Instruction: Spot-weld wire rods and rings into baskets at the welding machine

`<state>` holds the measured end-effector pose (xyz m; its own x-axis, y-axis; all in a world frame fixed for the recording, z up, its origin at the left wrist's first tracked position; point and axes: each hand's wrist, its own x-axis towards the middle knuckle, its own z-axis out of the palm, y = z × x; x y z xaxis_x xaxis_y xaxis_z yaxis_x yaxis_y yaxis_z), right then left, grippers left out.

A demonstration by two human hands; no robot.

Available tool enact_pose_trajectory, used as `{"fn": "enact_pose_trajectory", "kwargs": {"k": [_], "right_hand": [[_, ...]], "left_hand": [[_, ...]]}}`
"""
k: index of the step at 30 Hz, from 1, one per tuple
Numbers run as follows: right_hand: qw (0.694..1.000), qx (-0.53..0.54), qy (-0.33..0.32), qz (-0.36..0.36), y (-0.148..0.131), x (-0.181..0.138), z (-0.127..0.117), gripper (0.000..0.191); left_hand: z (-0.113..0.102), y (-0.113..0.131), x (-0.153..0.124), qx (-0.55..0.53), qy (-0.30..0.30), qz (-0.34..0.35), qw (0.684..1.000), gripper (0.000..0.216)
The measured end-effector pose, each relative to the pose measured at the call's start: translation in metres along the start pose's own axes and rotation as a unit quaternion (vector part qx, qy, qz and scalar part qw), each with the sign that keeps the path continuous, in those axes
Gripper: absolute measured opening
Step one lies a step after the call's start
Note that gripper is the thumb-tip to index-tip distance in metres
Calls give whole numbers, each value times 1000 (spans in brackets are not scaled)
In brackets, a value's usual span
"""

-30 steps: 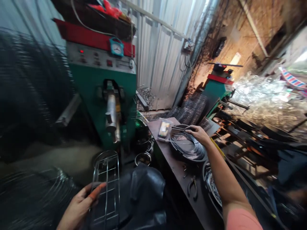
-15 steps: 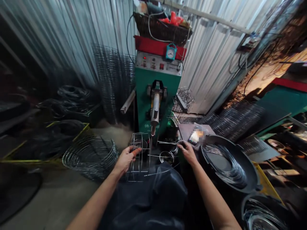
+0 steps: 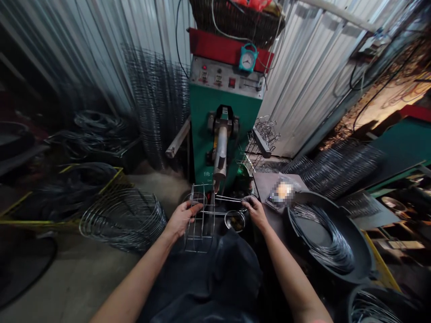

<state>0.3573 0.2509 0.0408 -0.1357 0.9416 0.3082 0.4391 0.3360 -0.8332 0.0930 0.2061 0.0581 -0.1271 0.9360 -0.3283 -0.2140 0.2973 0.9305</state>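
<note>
Head view: left hand (image 3: pixel 182 220) pinches a silver welded-wire rack, narrow and ladder-like (image 3: pixel 202 226), thumb and fingers closed on its left edge, cross-wires facing right. Rack stands roughly on end below the machine nose, its lower end over a dark, glossy covering on the lap (image 3: pixel 205 282). Right hand (image 3: pixel 255 213) has a fingertip grip on thin, straight silver wires (image 3: pixel 229 198); exact count unclear. They run left from the fingers, ends by the rack's upper right side and the electrode tip. Can't tell whether wire and rack touch.

Directly ahead: green metal machine with red top (image 3: pixel 200 121), thick grey cylindrical electrode arm (image 3: pixel 220 152) angled down toward the gap between the hands. It's the main obstruction above the rack. Grey bars jut out on both sides of the machine. Small round metal bowl (image 3: pixel 235 221) sits below the wires, near the right hand.

Right side: brown tabletop (image 3: pixel 261 180) with a pixelated item (image 3: pixel 282 193), then large black round pan (image 3: pixel 365 246) holding a coil-like bundle of silver wires (image 3: pixel 336 251). Left side: stacked round wire frames (image 3: pixel 123 220) on the floor, just beside a yellow-rimmed crate (image 3: pixel 117 177). Turquoise clock (image 3: pixel 248 60) at the machine's control panel (image 3: pixel 224 80).
</note>
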Motion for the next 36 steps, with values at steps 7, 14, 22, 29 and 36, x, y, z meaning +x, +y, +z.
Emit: {"fn": "enact_pose_trajectory", "kwargs": {"k": [7,14,22,29,36], "right_hand": [[1000,3,-13,8,2,8,1,19],[999,3,-36,4,7,15,-3,20],[999,4,-40,-2,7,25,-2,20],[999,11,-43,-2,6,32,-2,19],[999,12,-31,-3,16,34,-1,22]], "left_hand": [[4,-1,8,-21,1,-11,1000,44],[4,-4,18,-55,-8,-7,998,47],[4,-4,28,-56,-17,-3,998,45],[3,-1,37,-81,-19,-16,996,47],[3,1,39,-76,-24,-26,996,47]]}}
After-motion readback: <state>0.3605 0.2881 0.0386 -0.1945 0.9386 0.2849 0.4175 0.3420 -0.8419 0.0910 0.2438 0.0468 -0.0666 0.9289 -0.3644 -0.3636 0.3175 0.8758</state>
